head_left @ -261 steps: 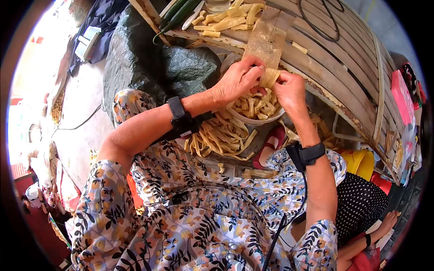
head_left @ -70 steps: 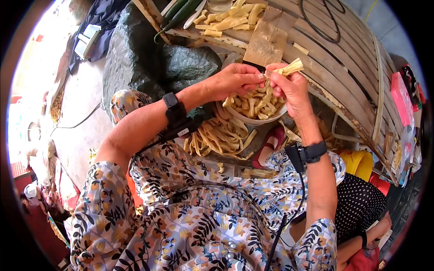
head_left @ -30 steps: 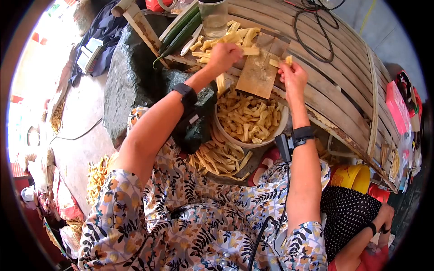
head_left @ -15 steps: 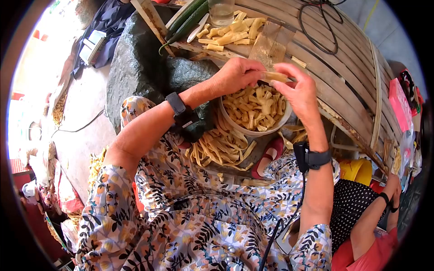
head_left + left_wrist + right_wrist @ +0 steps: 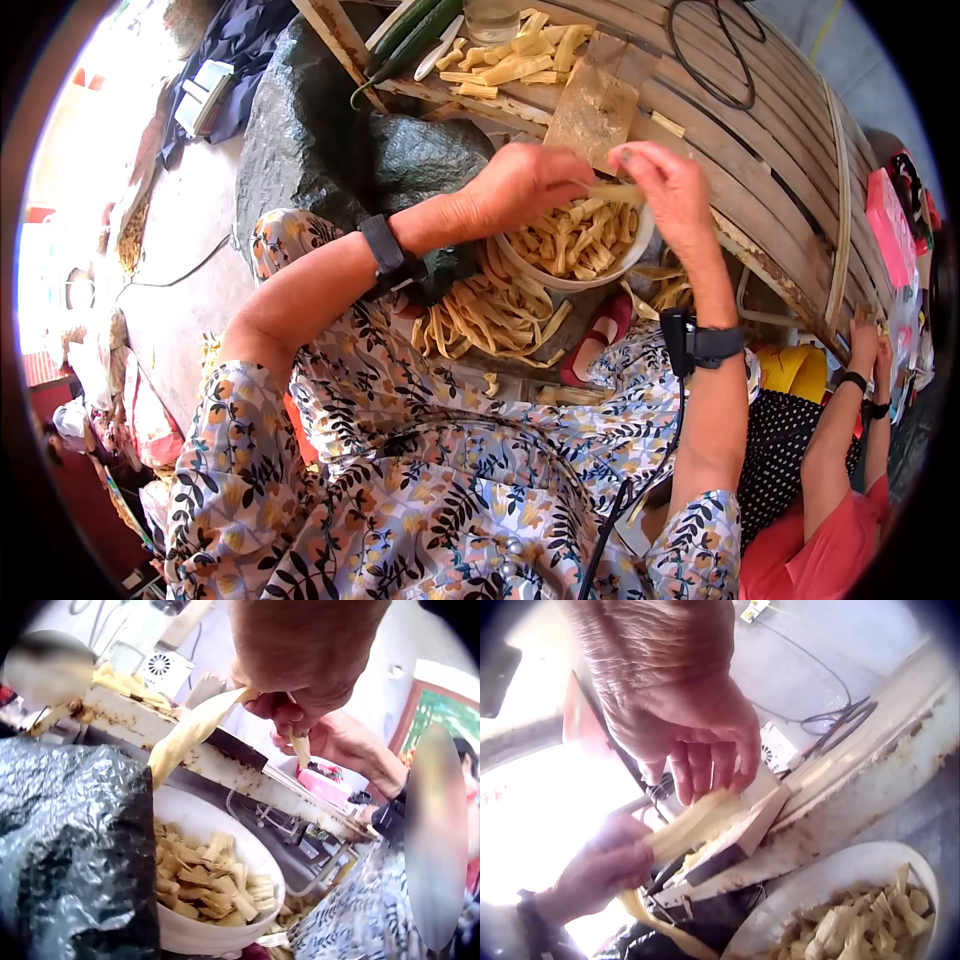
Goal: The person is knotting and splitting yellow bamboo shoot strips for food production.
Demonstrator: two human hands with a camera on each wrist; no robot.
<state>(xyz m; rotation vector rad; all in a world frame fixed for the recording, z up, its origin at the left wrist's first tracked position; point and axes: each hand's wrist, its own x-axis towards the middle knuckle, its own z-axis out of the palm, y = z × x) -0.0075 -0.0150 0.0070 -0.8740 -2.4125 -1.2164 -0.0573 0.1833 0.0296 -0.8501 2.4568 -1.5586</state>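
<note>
Over the bowl, my left hand (image 5: 525, 185) grips a pale yellow strip (image 5: 612, 192), blurred in the head view. In the left wrist view a long end of the strip (image 5: 195, 731) trails from the left hand (image 5: 300, 660). My right hand (image 5: 672, 195) is at the strip's other side, its fingers extended. In the right wrist view the fingertips of the right hand (image 5: 675, 720) are close against the strip (image 5: 697, 825); contact is unclear. The white bowl (image 5: 640, 255) below contains many short knotted pieces (image 5: 575, 240). Beyond the hands lies a wooden board (image 5: 595, 105).
On the slatted table (image 5: 740, 165) are yellow pieces (image 5: 520, 68), cucumbers (image 5: 415, 40), a white-handled tool (image 5: 438, 48), a jar (image 5: 490, 20) and a black cable (image 5: 690, 70). Dark plastic (image 5: 300, 140) and long strips (image 5: 480, 310) lie left of the bowl. Another person (image 5: 840, 440) is at the right.
Since half a second ago, my right hand has shifted slightly right and its thumb has come off the strip. The left hand still grips it. The other person's hands have moved up to the table's edge.
</note>
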